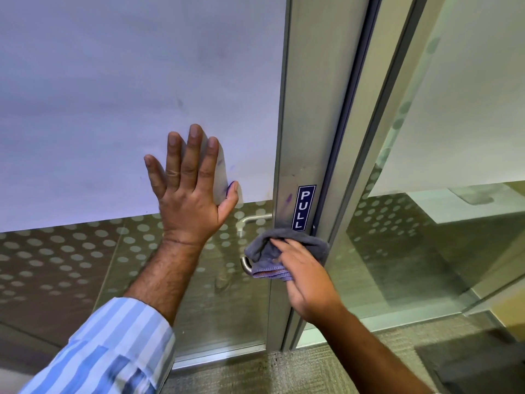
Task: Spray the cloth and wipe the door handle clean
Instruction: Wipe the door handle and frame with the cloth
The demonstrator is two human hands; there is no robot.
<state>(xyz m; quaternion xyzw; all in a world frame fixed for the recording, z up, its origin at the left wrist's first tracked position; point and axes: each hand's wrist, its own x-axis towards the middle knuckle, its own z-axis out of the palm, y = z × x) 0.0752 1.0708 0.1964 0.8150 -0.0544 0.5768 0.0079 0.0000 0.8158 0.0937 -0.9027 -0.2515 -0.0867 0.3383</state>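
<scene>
My right hand [305, 275] presses a grey cloth [265, 251] over the metal door handle [246, 265] on the door's aluminium frame. Only the handle's curved left end shows past the cloth. A second handle [251, 220] on the far side of the door is seen through the glass. My left hand [189, 189] lies flat, fingers spread, on the frosted film of the glass door [113, 109], up and to the left of the handle. No spray bottle is in view.
A blue PULL sticker [304, 207] sits on the frame [306, 109] just above the cloth. Right of the frame stands a fixed glass panel [454, 137] with frosted film and dots. Carpet [255, 373] covers the floor below the door.
</scene>
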